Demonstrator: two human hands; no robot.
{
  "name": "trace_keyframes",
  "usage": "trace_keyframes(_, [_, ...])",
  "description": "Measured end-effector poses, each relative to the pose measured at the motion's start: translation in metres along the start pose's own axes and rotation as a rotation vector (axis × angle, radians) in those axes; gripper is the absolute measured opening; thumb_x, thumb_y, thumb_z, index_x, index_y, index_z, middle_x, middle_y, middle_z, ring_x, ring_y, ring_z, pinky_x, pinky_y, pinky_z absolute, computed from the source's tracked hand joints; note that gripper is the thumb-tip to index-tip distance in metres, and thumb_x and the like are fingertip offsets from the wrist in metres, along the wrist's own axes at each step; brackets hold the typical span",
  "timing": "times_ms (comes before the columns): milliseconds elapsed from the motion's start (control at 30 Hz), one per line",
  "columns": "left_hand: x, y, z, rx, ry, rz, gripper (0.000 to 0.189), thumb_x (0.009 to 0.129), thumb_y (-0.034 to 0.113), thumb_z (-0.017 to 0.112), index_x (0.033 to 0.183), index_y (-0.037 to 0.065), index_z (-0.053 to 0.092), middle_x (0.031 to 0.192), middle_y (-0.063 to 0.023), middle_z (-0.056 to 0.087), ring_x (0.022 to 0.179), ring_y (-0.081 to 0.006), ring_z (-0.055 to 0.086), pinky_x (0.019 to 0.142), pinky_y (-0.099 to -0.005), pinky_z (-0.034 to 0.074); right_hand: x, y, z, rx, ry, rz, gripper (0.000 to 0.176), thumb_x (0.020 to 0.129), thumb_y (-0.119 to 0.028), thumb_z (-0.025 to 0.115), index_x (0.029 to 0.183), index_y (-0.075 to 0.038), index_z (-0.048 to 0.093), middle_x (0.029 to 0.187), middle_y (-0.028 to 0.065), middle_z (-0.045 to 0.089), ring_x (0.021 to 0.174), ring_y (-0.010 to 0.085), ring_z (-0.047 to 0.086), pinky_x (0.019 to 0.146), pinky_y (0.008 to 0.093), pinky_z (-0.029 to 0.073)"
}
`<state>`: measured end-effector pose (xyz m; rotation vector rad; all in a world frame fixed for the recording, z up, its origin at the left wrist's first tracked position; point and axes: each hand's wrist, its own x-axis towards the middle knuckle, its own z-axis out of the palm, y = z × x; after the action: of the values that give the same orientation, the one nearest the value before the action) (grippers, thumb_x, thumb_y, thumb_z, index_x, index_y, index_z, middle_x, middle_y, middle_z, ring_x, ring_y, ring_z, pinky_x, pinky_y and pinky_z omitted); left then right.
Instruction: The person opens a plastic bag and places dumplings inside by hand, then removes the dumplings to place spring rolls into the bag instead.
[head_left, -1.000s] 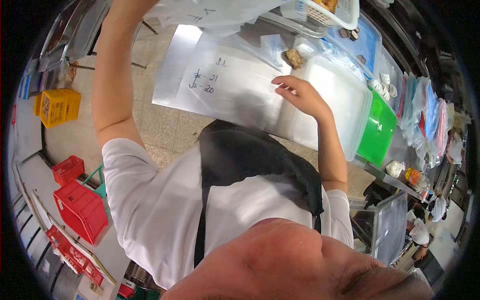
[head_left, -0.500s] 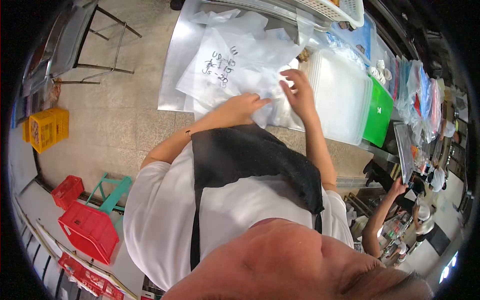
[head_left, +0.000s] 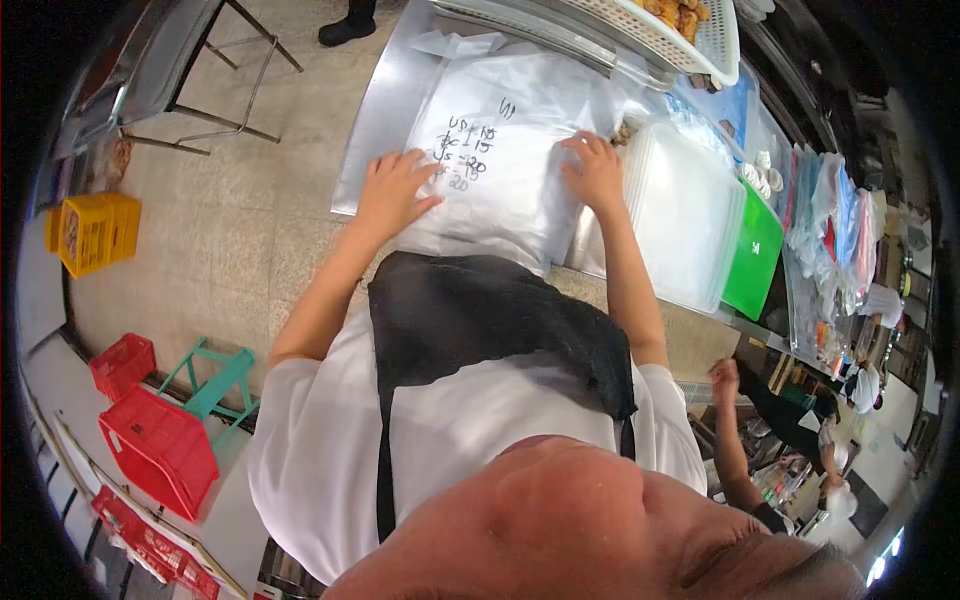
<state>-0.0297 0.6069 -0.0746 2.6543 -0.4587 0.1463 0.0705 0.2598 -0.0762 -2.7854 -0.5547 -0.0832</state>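
A pile of thin white plastic bags or sheets (head_left: 500,215) lies on the metal table (head_left: 372,130); black handwriting with letters and numbers shows on the top. My left hand (head_left: 398,190) rests at the pile's left edge, fingers apart and thumb stretched to the right. At the right edge, my right hand (head_left: 595,172) touches the plastic with its fingers bent but spread. Neither hand grips anything. Beside my right forearm stands a stack of translucent plastic trays or lids (head_left: 675,215).
A white basket of brown food pieces (head_left: 690,30) stands at the far right. Past the trays are a green board (head_left: 755,250) and hanging plastic bags (head_left: 840,215). Red crates (head_left: 160,455) and a green stool (head_left: 215,390) are behind my left side. Another person's arm (head_left: 735,440) shows to the right.
The crumpled, spread plastic now lies flatter and squarer, with more handwriting visible. My left hand has moved left and opened onto its edge. The other person's raised arm no longer holds a dark flat tray.
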Motion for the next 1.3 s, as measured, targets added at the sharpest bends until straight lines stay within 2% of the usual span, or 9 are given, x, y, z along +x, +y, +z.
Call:
trace_keyframes(267, [-0.020, 0.026, 0.005, -0.078, 0.035, -0.138, 0.051, 0.074, 0.034, 0.079, 0.119, 0.017, 0.066, 0.125, -0.0111, 0.054, 0.120, -0.0325, 0.046, 0.100, -0.0461, 0.034, 0.019, -0.004, -0.021, 0.201, 0.191, 0.021, 0.023, 0.076, -0.015, 0.073, 0.098, -0.010, 0.070, 0.105, 0.0133, 0.066, 0.099, 0.0343, 0.061, 0.087, 0.0420, 0.048])
trace_keyframes(400, [-0.005, 0.032, -0.005, -0.009, 0.098, -0.067, 0.044, 0.072, 0.034, 0.080, 0.110, 0.015, 0.068, 0.125, -0.0117, 0.054, 0.119, -0.0340, 0.046, 0.100, -0.0477, 0.034, 0.011, 0.002, -0.008, 0.125, 0.081, -0.068, 0.023, 0.081, -0.019, 0.069, 0.102, -0.009, 0.070, 0.107, 0.0141, 0.066, 0.102, 0.0336, 0.060, 0.089, 0.0443, 0.048])
trace_keyframes(467, [0.004, 0.029, -0.002, -0.022, 0.171, 0.022, 0.040, 0.074, 0.035, 0.080, 0.106, 0.015, 0.069, 0.124, -0.0122, 0.054, 0.118, -0.0343, 0.047, 0.099, -0.0484, 0.034, 0.005, -0.003, -0.004, 0.101, -0.067, 0.066, 0.026, 0.085, -0.023, 0.066, 0.106, -0.009, 0.070, 0.111, 0.0150, 0.065, 0.106, 0.0328, 0.060, 0.090, 0.0459, 0.048])
trace_keyframes(733, [0.042, 0.028, 0.013, -0.033, 0.068, 0.068, 0.042, 0.080, 0.027, 0.075, 0.118, 0.013, 0.065, 0.130, -0.0180, 0.051, 0.123, -0.0379, 0.044, 0.104, -0.0493, 0.033, -0.027, -0.001, -0.017, 0.201, 0.132, -0.008, 0.026, 0.082, -0.027, 0.070, 0.104, -0.013, 0.069, 0.114, 0.0126, 0.064, 0.107, 0.0339, 0.058, 0.093, 0.0437, 0.047])
trace_keyframes(933, [0.067, 0.028, 0.038, 0.040, -0.068, 0.096, 0.048, 0.079, 0.032, 0.075, 0.124, 0.016, 0.063, 0.138, -0.0147, 0.048, 0.128, -0.0359, 0.041, 0.106, -0.0500, 0.031, -0.058, 0.007, -0.063, 0.283, 0.195, 0.037, 0.022, 0.085, -0.022, 0.068, 0.104, -0.012, 0.067, 0.111, 0.0100, 0.063, 0.108, 0.0309, 0.058, 0.092, 0.0421, 0.048])
trace_keyframes(1100, [0.089, 0.028, 0.046, 0.068, -0.034, 0.052, 0.052, 0.078, 0.035, 0.076, 0.124, 0.015, 0.063, 0.138, -0.0141, 0.048, 0.128, -0.0349, 0.042, 0.104, -0.0499, 0.033, -0.103, 0.069, -0.118, 0.278, 0.496, 0.258, 0.018, 0.087, -0.022, 0.068, 0.101, -0.011, 0.067, 0.108, 0.0085, 0.064, 0.105, 0.0292, 0.060, 0.090, 0.0401, 0.050])
trace_keyframes(1167, [0.095, 0.030, 0.043, 0.074, -0.073, 0.042, 0.051, 0.078, 0.035, 0.075, 0.124, 0.015, 0.063, 0.136, -0.0144, 0.050, 0.125, -0.0351, 0.045, 0.103, -0.0494, 0.036, -0.135, 0.103, -0.155, 0.234, 0.724, 0.470, 0.021, 0.085, -0.012, 0.070, 0.106, -0.009, 0.068, 0.108, 0.0061, 0.067, 0.093, 0.0182, 0.066, 0.068, 0.0300, 0.054])
trace_keyframes(1200, [0.098, 0.031, 0.042, 0.059, -0.054, 0.064, 0.049, 0.079, 0.034, 0.075, 0.123, 0.014, 0.064, 0.134, -0.0149, 0.051, 0.123, -0.0353, 0.046, 0.102, -0.0485, 0.037, -0.154, 0.135, -0.167, 0.129, 0.831, 0.492, 0.020, 0.085, -0.015, 0.071, 0.105, -0.009, 0.070, 0.104, 0.0064, 0.068, 0.087, 0.0171, 0.066, 0.066, 0.0293, 0.054])
trace_keyframes(1300, [0.099, 0.028, 0.040, 0.024, 0.018, 0.087, 0.043, 0.081, 0.031, 0.073, 0.119, 0.011, 0.065, 0.127, -0.0166, 0.055, 0.118, -0.0359, 0.050, 0.099, -0.0464, 0.040, -0.226, 0.230, -0.203, 0.042, 1.103, 0.732, 0.027, 0.083, -0.020, 0.071, 0.106, -0.007, 0.070, 0.105, 0.0125, 0.066, 0.084, 0.0216, 0.067, 0.075, 0.0342, 0.055])
